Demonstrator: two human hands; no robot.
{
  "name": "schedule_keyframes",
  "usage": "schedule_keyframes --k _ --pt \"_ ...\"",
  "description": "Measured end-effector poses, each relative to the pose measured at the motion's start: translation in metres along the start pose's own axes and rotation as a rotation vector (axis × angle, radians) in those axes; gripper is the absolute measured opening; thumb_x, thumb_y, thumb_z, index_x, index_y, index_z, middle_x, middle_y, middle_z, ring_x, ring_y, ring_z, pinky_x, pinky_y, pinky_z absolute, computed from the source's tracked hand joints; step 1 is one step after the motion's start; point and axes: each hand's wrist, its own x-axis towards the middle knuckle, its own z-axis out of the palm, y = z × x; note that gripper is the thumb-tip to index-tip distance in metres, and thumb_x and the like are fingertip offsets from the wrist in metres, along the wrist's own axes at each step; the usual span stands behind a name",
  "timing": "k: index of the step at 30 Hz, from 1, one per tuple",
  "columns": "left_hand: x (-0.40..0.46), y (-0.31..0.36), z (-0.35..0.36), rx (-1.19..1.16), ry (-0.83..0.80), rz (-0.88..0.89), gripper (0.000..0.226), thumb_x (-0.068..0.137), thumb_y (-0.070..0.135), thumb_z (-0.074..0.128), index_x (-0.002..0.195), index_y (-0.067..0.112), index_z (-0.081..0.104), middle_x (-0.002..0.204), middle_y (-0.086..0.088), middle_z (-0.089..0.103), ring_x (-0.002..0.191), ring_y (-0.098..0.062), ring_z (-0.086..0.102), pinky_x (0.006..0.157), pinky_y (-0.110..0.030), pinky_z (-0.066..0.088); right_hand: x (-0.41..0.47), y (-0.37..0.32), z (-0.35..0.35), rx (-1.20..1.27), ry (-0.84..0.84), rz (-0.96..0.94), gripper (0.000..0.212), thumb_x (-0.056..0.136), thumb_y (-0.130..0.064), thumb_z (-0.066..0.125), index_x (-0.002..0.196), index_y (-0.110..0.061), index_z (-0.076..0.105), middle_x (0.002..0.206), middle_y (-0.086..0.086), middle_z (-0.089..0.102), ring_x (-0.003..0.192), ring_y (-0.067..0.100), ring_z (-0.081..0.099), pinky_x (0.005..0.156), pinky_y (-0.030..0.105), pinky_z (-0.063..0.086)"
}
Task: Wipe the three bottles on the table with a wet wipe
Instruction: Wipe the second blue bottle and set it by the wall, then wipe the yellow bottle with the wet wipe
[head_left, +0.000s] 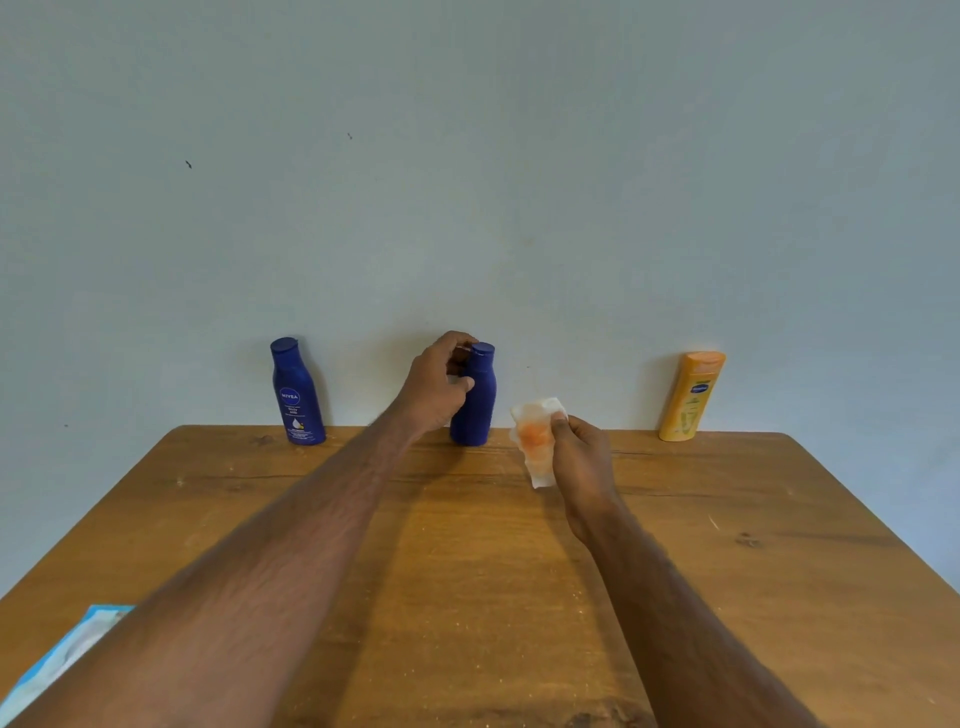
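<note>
- While our left hand grips the middle bottle, our right hand pinches the wipe just beside it.
- Next, we judge, the wipe must meet that bottle.

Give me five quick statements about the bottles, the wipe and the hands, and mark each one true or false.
1. The left hand grips the middle dark blue plastic bottle. True.
2. The right hand holds nothing. False: it pinches a white wet wipe stained orange.
3. The yellow plastic bottle lies on its side. False: it stands upright.
4. The wipe touches the blue bottle with the white label. False: it is far from it.
5. All three bottles stand at the far edge of the wooden table. True.
</note>
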Motion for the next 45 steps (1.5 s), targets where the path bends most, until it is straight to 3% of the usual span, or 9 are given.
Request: schedule_keyframes --k 4,9,14,20,26,31,35,40,45 --pt "-0.005 -0.004 -0.003 -0.029 -0.005 0.041 0.074 0.088 -0.019 0.055 0.136 0.036 0.049 0.116 0.002 0.058 0.102 -0.014 0.062 0.082 -0.029 0.059 0.000 0.002 0.001 -0.002 0.012 0.019 0.038 0.108 -0.032 0.042 0.136 -0.013 0.058 0.122 0.008 0.067 0.104 0.027 0.065 0.087 0.050 0.060" --pt "-0.003 -0.008 -0.004 0.152 -0.006 0.132 0.062 0.090 -0.015 0.057 0.132 0.031 0.057 0.131 0.000 0.054 0.114 -0.019 0.059 0.087 -0.016 0.050 0.001 0.002 0.001 0.006 0.007 0.016 0.037 0.108 -0.032 0.041 0.134 -0.013 0.059 0.116 0.007 0.068 0.103 0.027 0.066 0.088 0.051 0.060" --pt "-0.002 -0.010 -0.005 0.367 0.072 0.202 0.060 0.089 -0.006 0.064 0.137 0.030 0.057 0.123 0.003 0.043 0.115 -0.017 0.052 0.101 -0.031 0.051 0.000 0.000 0.002 0.003 -0.003 0.012 0.036 0.108 -0.032 0.041 0.131 -0.014 0.061 0.115 0.007 0.068 0.101 0.026 0.067 0.084 0.047 0.061" --pt "-0.007 -0.004 -0.012 0.377 0.037 0.183 0.068 0.084 -0.007 0.069 0.137 0.033 0.053 0.127 0.004 0.042 0.113 -0.019 0.053 0.093 -0.042 0.057 0.002 -0.002 0.002 0.024 0.008 -0.003 0.036 0.108 -0.031 0.040 0.128 -0.013 0.064 0.110 0.007 0.071 0.097 0.026 0.069 0.081 0.046 0.062" --pt "-0.011 0.003 -0.017 0.393 0.055 0.181 0.070 0.082 -0.003 0.073 0.138 0.033 0.052 0.128 0.006 0.042 0.109 -0.017 0.053 0.091 -0.040 0.058 0.002 -0.010 0.002 0.023 0.024 -0.010 0.037 0.108 -0.031 0.041 0.130 -0.013 0.064 0.112 0.006 0.070 0.101 0.025 0.068 0.087 0.049 0.060" --pt "-0.023 0.014 -0.018 0.392 0.187 0.228 0.050 0.085 0.011 0.076 0.128 0.028 0.057 0.121 0.006 0.046 0.101 -0.011 0.053 0.084 -0.033 0.056 -0.001 -0.018 -0.003 0.052 0.030 -0.006 0.036 0.109 -0.029 0.040 0.131 -0.013 0.062 0.114 0.005 0.069 0.103 0.023 0.066 0.086 0.043 0.059" --pt "-0.038 0.026 -0.008 0.404 0.311 0.301 0.030 0.086 0.016 0.075 0.112 0.018 0.061 0.102 0.003 0.055 0.086 -0.013 0.054 0.073 -0.033 0.054 -0.003 -0.026 -0.013 0.057 0.048 -0.010 0.037 0.108 -0.030 0.041 0.135 -0.013 0.060 0.120 0.005 0.067 0.107 0.024 0.064 0.092 0.049 0.058" --pt "-0.049 0.049 0.033 0.372 0.221 0.337 0.020 0.088 0.020 0.076 0.102 0.019 0.063 0.072 0.007 0.053 0.064 -0.010 0.053 0.063 -0.028 0.052 -0.005 -0.030 -0.047 0.118 0.093 0.008 0.036 0.108 -0.031 0.042 0.129 -0.012 0.064 0.113 0.006 0.071 0.104 0.025 0.067 0.092 0.052 0.058" --pt "-0.045 0.069 0.105 0.234 0.049 0.237 0.018 0.092 0.028 0.072 0.108 0.021 0.067 0.086 0.006 0.066 0.076 -0.010 0.062 0.072 -0.038 0.060 -0.003 -0.022 -0.114 0.146 0.236 0.012 0.034 0.107 -0.031 0.043 0.127 -0.011 0.063 0.112 0.007 0.070 0.104 0.026 0.067 0.093 0.052 0.057"
